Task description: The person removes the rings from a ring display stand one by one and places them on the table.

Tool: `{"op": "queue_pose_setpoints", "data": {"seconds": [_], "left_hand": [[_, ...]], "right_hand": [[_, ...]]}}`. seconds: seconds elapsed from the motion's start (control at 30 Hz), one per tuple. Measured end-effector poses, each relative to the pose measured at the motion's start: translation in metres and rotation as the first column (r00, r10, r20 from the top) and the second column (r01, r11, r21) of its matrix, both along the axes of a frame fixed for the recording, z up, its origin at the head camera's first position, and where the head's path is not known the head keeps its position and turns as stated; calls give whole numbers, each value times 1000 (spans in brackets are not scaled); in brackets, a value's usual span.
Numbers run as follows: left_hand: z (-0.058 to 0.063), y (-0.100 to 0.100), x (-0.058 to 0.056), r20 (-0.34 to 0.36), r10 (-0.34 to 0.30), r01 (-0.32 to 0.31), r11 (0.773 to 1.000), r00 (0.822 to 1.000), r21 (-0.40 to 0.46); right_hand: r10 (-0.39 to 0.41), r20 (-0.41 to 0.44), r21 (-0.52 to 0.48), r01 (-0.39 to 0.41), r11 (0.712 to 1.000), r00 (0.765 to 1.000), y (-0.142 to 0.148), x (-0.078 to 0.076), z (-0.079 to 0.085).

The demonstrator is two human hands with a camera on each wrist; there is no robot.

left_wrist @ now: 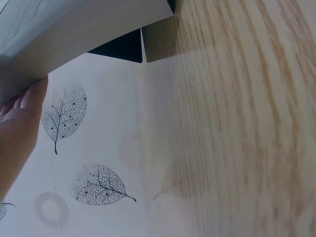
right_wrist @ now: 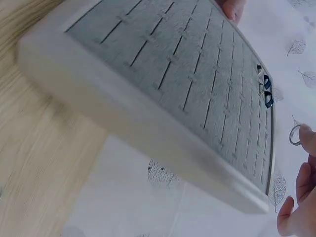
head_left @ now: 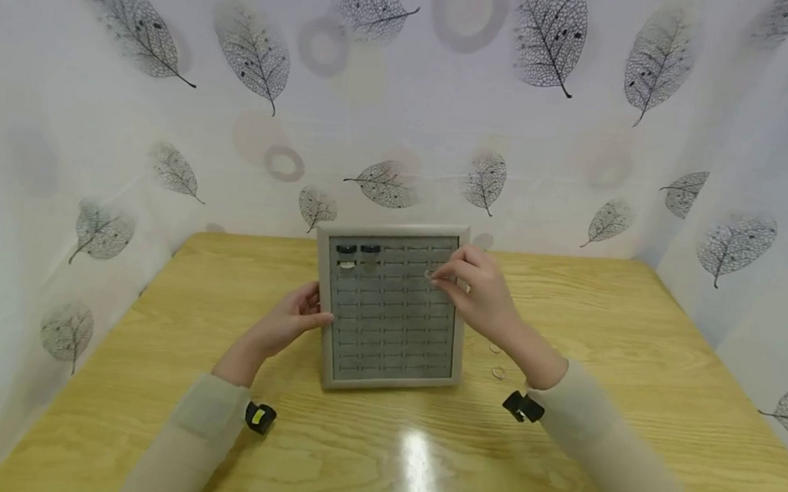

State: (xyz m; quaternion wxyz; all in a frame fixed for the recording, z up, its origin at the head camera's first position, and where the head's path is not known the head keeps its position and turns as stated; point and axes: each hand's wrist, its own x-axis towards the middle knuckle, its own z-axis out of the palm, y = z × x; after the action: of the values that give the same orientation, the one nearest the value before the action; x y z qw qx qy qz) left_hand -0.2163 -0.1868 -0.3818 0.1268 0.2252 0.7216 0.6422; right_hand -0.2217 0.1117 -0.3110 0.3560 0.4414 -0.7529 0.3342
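A ring display board (head_left: pixel 395 330) with a pale frame and grey slotted padding stands tilted up on the table. My left hand (head_left: pixel 287 321) grips its left side, thumb at the front edge and fingers behind; the left wrist view shows the fingers (left_wrist: pixel 32 101) against the frame. My right hand (head_left: pixel 483 290) pinches a thin silver ring (right_wrist: pixel 295 135) between thumb and fingertips, in front of the board's upper right slots. Two dark rings (right_wrist: pixel 268 99) and a silver ring (head_left: pixel 346 264) sit in slots at the upper left.
Two thin rings (head_left: pixel 498 373) lie on the wooden table (head_left: pixel 595 313) right of the board, near the right forearm. Behind the table hangs a white curtain (head_left: pixel 404 102) with a leaf print. In the left wrist view, a dark support (left_wrist: pixel 121 47) shows behind the board.
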Motion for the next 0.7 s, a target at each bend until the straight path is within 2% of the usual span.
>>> {"op": "queue_pose_setpoints", "data": {"seconds": [0.37,0.57,0.7], "left_hand": [[3,0,2,-2,3,-3,1000,1000,-11],[5,0,2,7,8,-8,1000,1000,-17],[4,0,2,9,8,-8,1000,1000,-15]], "right_hand": [[-48,-45,102,52,993,998,51,13,-11],[-56,-50,159,63,985,997,78,17,-24],[-74,-19,230,76,970,997,94,20,-34]]}}
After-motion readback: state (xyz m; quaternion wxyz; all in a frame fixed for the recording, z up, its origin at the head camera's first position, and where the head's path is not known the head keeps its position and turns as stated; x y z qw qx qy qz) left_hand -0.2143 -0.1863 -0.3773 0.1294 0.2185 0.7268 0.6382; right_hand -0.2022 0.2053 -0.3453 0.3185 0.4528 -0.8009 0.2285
